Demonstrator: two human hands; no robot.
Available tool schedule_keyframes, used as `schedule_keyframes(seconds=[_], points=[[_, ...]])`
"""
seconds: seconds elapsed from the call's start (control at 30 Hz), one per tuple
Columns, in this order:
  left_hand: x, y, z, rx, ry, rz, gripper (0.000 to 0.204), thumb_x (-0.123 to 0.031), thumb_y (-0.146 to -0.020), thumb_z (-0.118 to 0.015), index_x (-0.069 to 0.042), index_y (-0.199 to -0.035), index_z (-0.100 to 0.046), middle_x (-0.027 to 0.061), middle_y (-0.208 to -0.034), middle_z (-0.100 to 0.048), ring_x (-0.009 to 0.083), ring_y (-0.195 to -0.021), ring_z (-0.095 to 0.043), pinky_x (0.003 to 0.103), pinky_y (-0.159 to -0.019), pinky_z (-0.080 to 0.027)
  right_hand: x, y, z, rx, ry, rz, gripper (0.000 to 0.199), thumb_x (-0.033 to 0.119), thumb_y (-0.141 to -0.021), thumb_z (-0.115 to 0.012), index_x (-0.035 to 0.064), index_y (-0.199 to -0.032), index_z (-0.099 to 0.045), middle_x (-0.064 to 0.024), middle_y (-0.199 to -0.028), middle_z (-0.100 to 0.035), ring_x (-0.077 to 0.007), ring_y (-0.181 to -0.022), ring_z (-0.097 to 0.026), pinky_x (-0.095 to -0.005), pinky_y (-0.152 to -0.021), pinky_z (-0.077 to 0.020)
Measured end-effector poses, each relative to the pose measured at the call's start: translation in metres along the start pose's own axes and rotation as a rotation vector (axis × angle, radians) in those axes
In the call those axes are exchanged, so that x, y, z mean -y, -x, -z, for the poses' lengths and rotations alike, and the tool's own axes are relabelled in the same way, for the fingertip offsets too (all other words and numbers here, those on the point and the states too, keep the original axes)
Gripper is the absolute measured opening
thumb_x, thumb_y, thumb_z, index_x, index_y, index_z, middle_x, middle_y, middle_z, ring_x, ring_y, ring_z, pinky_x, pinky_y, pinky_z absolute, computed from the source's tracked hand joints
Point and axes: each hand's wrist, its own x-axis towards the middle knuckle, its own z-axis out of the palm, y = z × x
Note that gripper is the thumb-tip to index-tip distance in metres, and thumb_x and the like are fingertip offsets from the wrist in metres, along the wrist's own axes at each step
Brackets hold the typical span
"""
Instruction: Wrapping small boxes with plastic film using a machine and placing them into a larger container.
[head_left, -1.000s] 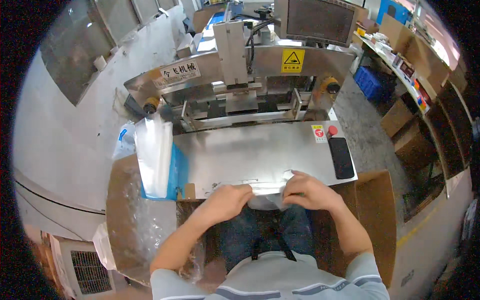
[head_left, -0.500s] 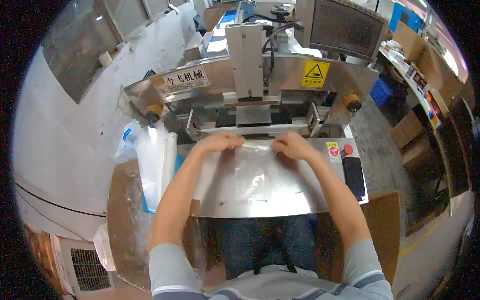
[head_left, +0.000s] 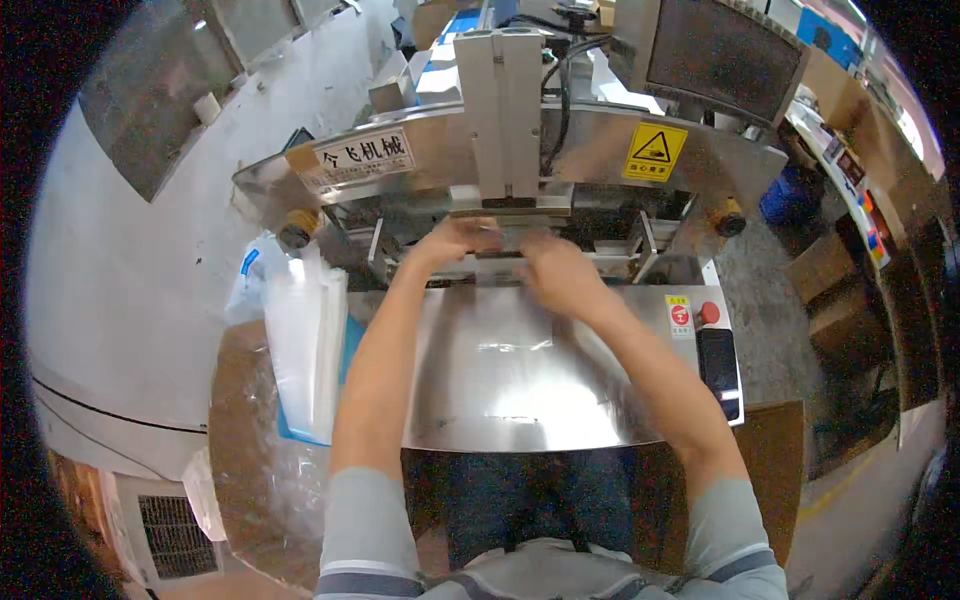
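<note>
My left hand (head_left: 460, 238) and my right hand (head_left: 562, 275) reach into the front opening of a metal machine (head_left: 508, 205), below its upright column. Both are closed, pinching the far edge of a clear plastic bag (head_left: 513, 325), though motion blurs the fingertips. The bag trails toward me over the shiny steel worktable (head_left: 540, 400); its outline is faint except for a bright near edge. A stack of clear plastic bags (head_left: 308, 345) rests left of my left forearm on a blue sheet (head_left: 352, 350).
A red button (head_left: 709, 313) and a black phone (head_left: 717, 362) sit at the table's right. Round yellow-and-black knobs (head_left: 727, 217) flank the machine. A monitor (head_left: 722, 60) stands behind. Cardboard (head_left: 245, 420) lies at left, with an open carton (head_left: 775, 450) at lower right.
Both hands have moved away from me, from the table's far edge into the machine's opening, drawing the clear plastic bag along. The view has shifted slightly.
</note>
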Motion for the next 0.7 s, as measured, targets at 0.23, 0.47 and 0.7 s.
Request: schedule_keyframes(seconds=[0.23, 0.47, 0.7], points=[[-0.006, -0.002, 0.000, -0.275, 0.349, 0.172, 0.030, -0.026, -0.088, -0.069, -0.011, -0.114, -0.067, 0.0016, -0.075, -0.066, 0.0084, -0.062, -0.057, 0.029, -0.048, -0.038, -0.015, 0.009, -0.019, -0.094, 0.110, 0.023, 0.055, 0.027, -0.090, -0.063, 0.0015, -0.137, -0.048, -0.0194, -0.145, -0.047, -0.0344, -0.137, -0.041, -0.0484, -0.111, -0.0355], [-0.042, 0.059, -0.056, -0.789, -0.421, 0.081, 0.042, -0.027, -0.090, -0.064, -0.001, -0.122, -0.061, 0.0215, -0.099, -0.071, 0.0390, -0.090, -0.068, 0.048, -0.080, -0.053, -0.016, 0.015, -0.013, -0.015, 0.089, -0.022, 0.054, 0.027, -0.091, -0.061, 0.0021, -0.136, -0.049, -0.0184, -0.146, -0.046, -0.0349, -0.138, -0.041, -0.0520, -0.111, -0.0347], [-0.008, 0.187, -0.163, -0.346, -0.825, -0.218, 0.050, -0.035, -0.092, -0.059, 0.006, -0.122, -0.056, 0.0286, -0.139, -0.049, 0.0452, -0.131, -0.044, 0.061, -0.111, -0.027, -0.003, 0.002, -0.023, -0.034, 0.152, -0.015, 0.053, 0.029, -0.091, -0.061, 0.0051, -0.137, -0.050, -0.0165, -0.145, -0.048, -0.0337, -0.136, -0.044, -0.0557, -0.109, -0.0360]])
